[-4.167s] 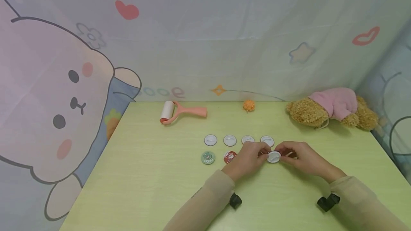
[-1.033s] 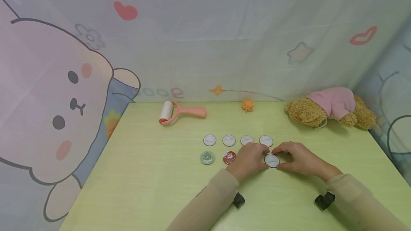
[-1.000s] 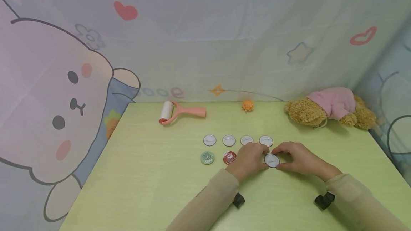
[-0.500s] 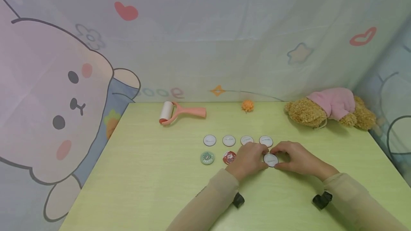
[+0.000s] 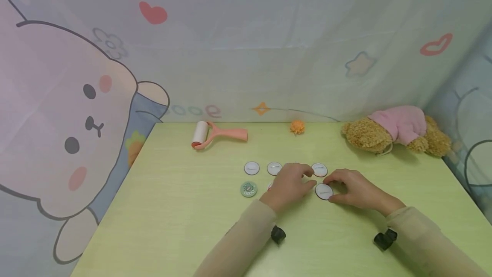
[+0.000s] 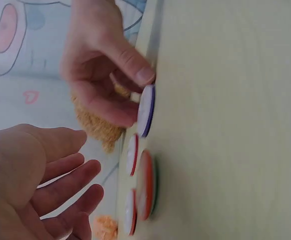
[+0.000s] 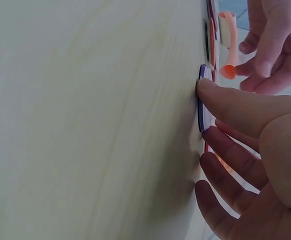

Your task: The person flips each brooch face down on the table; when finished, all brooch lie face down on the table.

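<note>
My right grip [image 5: 357, 188] pinches a round badge [image 5: 324, 191] between thumb and forefinger, the other 3 fingers loose. My left grip [image 5: 287, 187] stands just apart from it, fingers slightly bent and holding nothing. The badge sits pin side up at the surface of the counter [image 5: 173, 225], just in front of the right-end badge [image 5: 319, 169] of the back row. I judge that I'm settling it into line; the next move seems to call for a small straightening nudge, then a clean release so the disc doesn't skid.

Its back is smooth and white, crossed by a thin pin, with a dark bluish rim. Nearby, 2 more white-backed badges [image 5: 251, 168] show, plus a green badge [image 5: 248, 189] with its picture up and a sliver of red badge [image 5: 270, 186] behind my left grip. Farther out lie a roller [image 5: 230, 134], its salmon handle plastic-looking, a fuzzy orange pom-pom [image 5: 297, 127] and a curly-furred plush toy [image 5: 399, 123] in pink, before a creased, printed curtain [image 5: 246, 54].
</note>
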Motion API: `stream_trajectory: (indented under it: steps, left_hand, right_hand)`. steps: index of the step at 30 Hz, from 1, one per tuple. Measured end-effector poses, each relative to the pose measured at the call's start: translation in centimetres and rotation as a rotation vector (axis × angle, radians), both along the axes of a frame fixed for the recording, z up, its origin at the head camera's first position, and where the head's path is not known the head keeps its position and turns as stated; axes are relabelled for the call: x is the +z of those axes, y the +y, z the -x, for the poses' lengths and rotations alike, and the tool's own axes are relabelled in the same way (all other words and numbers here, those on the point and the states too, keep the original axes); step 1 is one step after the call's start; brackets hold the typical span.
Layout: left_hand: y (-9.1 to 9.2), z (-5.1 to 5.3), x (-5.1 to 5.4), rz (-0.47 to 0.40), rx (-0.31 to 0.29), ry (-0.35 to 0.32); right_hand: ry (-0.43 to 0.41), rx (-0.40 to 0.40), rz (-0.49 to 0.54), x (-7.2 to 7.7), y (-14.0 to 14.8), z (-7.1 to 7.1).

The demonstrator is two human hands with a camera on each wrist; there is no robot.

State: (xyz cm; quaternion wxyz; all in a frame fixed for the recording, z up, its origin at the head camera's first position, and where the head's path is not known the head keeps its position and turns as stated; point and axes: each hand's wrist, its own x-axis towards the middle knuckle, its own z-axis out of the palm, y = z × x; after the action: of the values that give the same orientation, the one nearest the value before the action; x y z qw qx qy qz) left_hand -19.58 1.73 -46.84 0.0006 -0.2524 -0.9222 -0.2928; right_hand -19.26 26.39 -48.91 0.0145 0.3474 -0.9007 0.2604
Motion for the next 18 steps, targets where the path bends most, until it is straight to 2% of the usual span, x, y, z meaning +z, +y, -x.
stream_trajectory:
  steps: [3,6,9,13,18]
  left_hand:
    - [-1.4,0.4,0.5,-0.097,0.007,0.012]
    - [-2.9,0.7,0.8,-0.148,0.002,0.048]
    - [-4.3,0.8,1.1,-0.170,-0.003,0.078]
    - [-6.0,0.6,1.2,-0.196,-0.016,0.069]
    - [-8.1,0.1,1.0,-0.185,-0.026,0.055]
  right_hand:
    - [-0.016,-0.013,-0.012,0.1,-0.1,0.0]
    - [-0.027,-0.023,-0.022,0.2,-0.2,0.0]
    - [-0.027,-0.030,-0.029,0.3,-0.2,0.0]
    - [-0.024,-0.027,-0.028,0.3,-0.2,0.0]
    - [-0.044,-0.023,-0.006,0.5,-0.3,0.1]
